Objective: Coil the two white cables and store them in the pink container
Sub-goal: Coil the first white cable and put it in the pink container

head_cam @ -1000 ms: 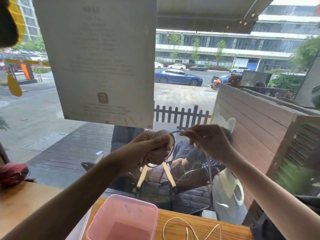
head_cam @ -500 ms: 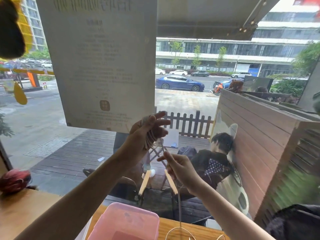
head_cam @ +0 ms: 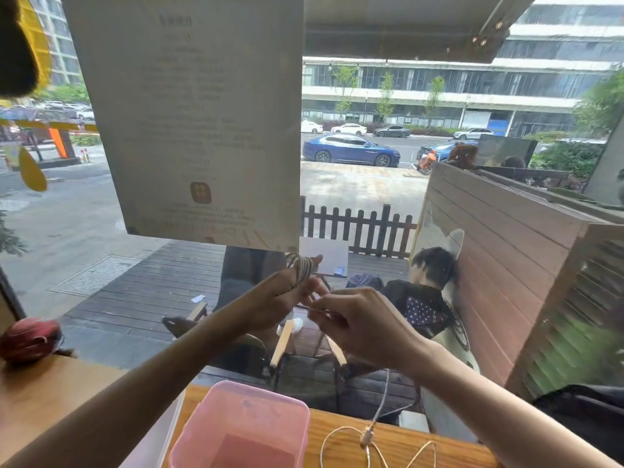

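My left hand (head_cam: 280, 298) is raised in front of the window with a white cable coil (head_cam: 301, 267) wound around its fingers. My right hand (head_cam: 358, 322) pinches the same cable's loose strand just right of the left hand. The strand hangs down from it, and its plug end (head_cam: 366, 435) dangles just above the wooden counter. A second white cable (head_cam: 341, 437) lies in loose loops on the counter. The open pink container (head_cam: 243, 420) stands on the counter below my hands.
The wooden counter (head_cam: 44, 393) runs along a large window. A red and dark object (head_cam: 30, 337) sits at its left end. A white lid (head_cam: 158, 434) lies left of the container. A paper notice (head_cam: 199, 113) hangs on the glass above.
My right hand has come up from below to meet the left hand, pulling more cable up. The left hand has dropped slightly, with more turns around its fingers.
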